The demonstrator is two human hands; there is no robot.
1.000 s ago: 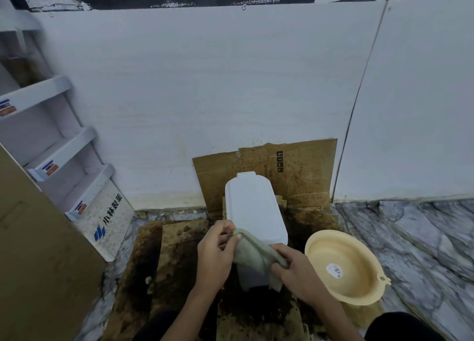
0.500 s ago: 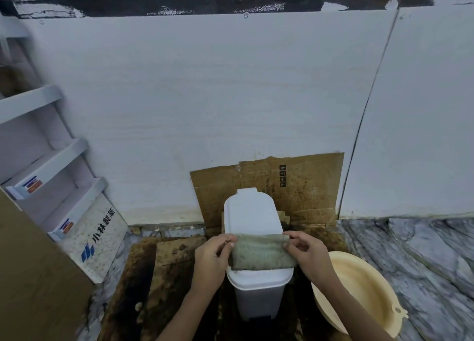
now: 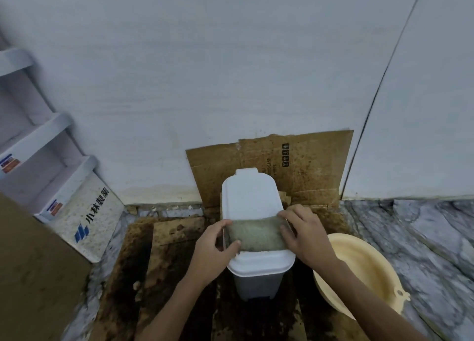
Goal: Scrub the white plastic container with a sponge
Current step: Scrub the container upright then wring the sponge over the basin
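A tall white plastic container with a closed lid stands upright on dirty cardboard at the centre. A flat grey-green sponge cloth lies stretched across the lid's near half. My left hand pinches its left edge, thumb on top. My right hand holds its right edge, fingers spread over the cloth and the container's side. Below the lid, the container's grey body shows between my forearms.
A cream plastic basin sits on the marble floor to the right, close to my right forearm. Stained cardboard leans on the white wall behind. A white shelf unit and a printed box stand at the left.
The cloth went from bunched at the container's near side to spread flat across the lid, one hand at each end. The view tilted down and came closer.
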